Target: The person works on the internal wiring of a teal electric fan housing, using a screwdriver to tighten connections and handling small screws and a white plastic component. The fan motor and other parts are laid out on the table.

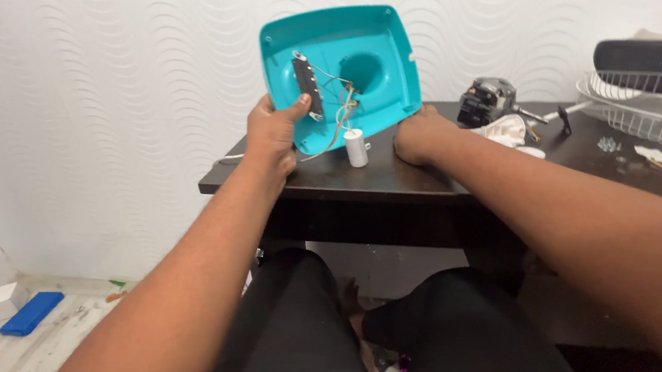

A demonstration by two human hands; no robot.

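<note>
Teal plastic fan base cover (340, 70) stands tilted on its edge at the near corner of the dark wooden table (396, 180), its hollow inside facing the person. Left hand (274, 130) grips its lower left edge, thumb on the black switch block (306, 85); right hand (421, 134) presses closed against the lower right corner. A firm two-sided hold seems wise — the thin wires (341, 110) and the white capacitor (356, 147) hang loose. Behind lie a motor (486, 101) and a wire fan guard (655, 100); the wall is white, wavy-patterned.
</note>
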